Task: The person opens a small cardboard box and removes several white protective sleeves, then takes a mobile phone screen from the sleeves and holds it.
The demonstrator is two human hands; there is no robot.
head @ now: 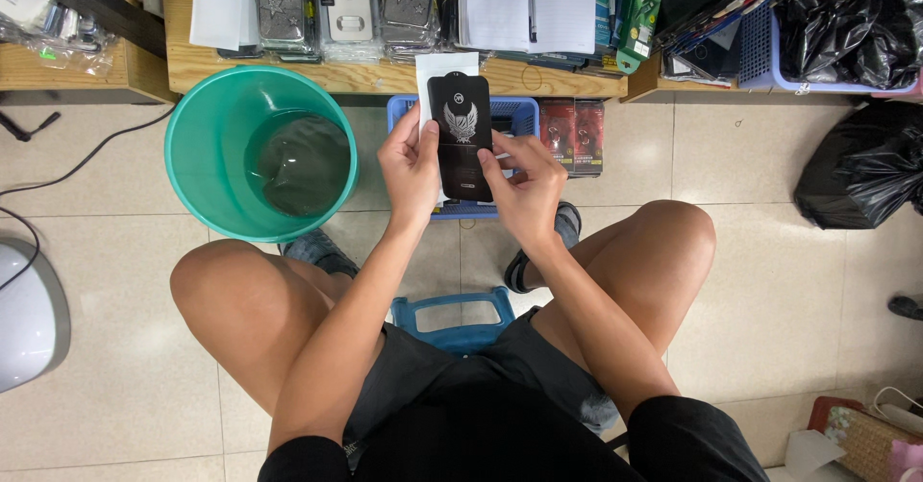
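Note:
I hold a flat black packet (461,131) with a white winged emblem upright in front of me, with a white sheet (444,67) sticking out behind its top. My left hand (411,167) grips its left edge. My right hand (527,186) grips its lower right edge, thumb on the front. Both hands hover above a blue plastic basket (519,112) on the floor between my knees.
A green plastic bin (207,170) with a dark liner stands at the left. A wooden shelf (385,78) with phone cases and papers runs along the top. Black bags (870,170) lie at the right. I sit on a blue stool (452,314); a white device (29,314) at far left.

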